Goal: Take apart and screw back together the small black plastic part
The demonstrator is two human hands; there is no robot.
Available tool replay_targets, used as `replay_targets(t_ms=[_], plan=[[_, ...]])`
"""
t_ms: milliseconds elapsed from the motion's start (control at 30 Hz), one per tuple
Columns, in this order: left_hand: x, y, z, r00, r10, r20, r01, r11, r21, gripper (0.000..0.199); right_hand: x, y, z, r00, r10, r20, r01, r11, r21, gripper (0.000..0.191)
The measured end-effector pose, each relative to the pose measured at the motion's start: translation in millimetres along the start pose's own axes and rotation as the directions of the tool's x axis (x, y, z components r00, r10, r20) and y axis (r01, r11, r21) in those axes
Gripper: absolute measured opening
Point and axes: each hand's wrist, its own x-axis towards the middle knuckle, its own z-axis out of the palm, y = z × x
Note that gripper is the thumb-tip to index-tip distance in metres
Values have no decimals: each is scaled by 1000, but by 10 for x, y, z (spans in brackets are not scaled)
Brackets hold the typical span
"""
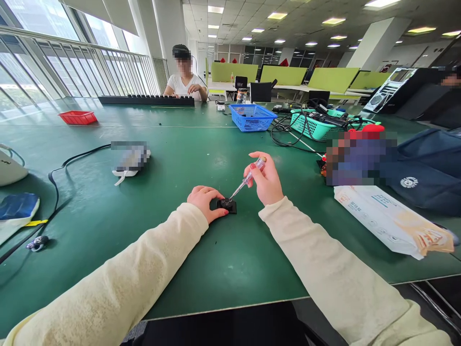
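Observation:
My right hand (267, 181) is closed around the clear handle of a screwdriver (248, 179). The screwdriver slants down to the left, and its tip meets the top of a small black part (227, 205) on the table. Fingers and thumb of my left hand (206, 203) pinch that part from the left side and hold it against the tabletop. The part has a flat, squarish base with a raised round middle. My left fingers cover some of it, and I cannot make out a screw under the tip.
On the green table (173, 269), a white-orange packet (392, 218) and dark blue bag (428, 168) lie at right. Blue basket (253, 118), teal basket (313, 126) with cables and red tray (78, 117) stand farther back. A person (185, 79) sits opposite. A black cord (54, 185) runs at left.

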Motion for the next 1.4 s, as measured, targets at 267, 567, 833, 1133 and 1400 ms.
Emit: replay_targets(t_ms=[267, 567, 833, 1133, 1400], plan=[[2, 6, 4, 1000, -4, -3, 4, 1000, -6, 36, 91, 121, -22, 975, 198, -95, -189, 977, 97, 42], [-3, -5, 11, 1000, -2, -17, 3, 1000, 9, 35, 97, 159, -28, 947, 270, -174, -261, 962, 77, 44], [4, -16, 16, 1000, -17, -12, 17, 1000, 1, 37, 103, 305, -87, 919, 332, -214, -332, 943, 38, 51], [-1, -6, 14, 1000, -12, -22, 12, 1000, 3, 36, 75, 243, -55, 910, 322, -259, -343, 938, -38, 51], [0, 1, 0, 1000, -21, -3, 21, 1000, 3, 38, 74, 266, -49, 912, 337, -235, -340, 940, 32, 51]])
